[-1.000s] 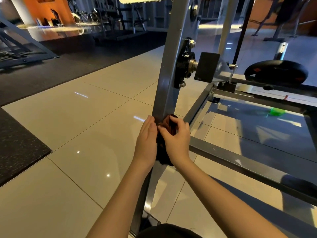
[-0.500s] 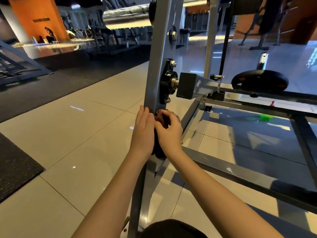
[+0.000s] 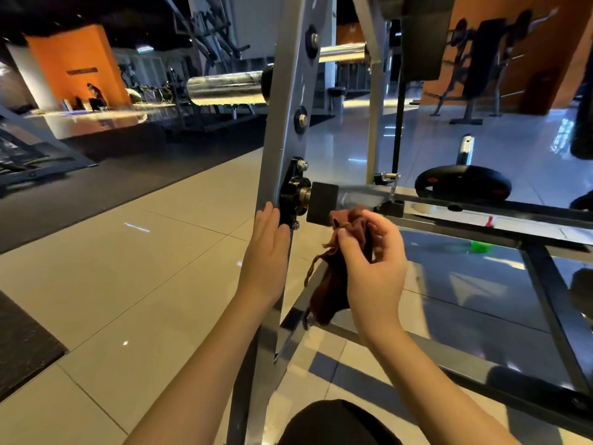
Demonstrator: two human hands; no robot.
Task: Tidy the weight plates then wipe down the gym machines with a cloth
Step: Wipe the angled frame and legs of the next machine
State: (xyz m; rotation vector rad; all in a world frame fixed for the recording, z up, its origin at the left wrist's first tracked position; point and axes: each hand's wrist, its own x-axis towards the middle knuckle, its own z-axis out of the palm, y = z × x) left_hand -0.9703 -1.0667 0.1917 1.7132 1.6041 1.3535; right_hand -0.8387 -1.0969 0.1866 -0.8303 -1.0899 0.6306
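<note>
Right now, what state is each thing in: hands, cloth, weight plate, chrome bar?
Left hand: open, flat against the grey upright.
Right hand: gripping the cloth.
Cloth: bunched, hanging loose.
Weight plate: lying flat behind the frame rail.
Chrome bar: bare, no plate loaded.

Grey post (image 3: pixel 282 123) is showing painted metal, smooth, semi-matt. Round bar (image 3: pixel 224 88) is gleaming: polished chrome, mirror finish. Brown cloth (image 3: pixel 330 293) is looking soft, matt, w/ frayed threads. Beige floor tiles (image 3: pixel 144 268) are reflecting lights: glossy, smooth. Dark mat (image 3: pixel 22 348) is reading matt, speckled, rough. Black weight plate (image 3: pixel 462 184) is showing slight sheen.
</note>
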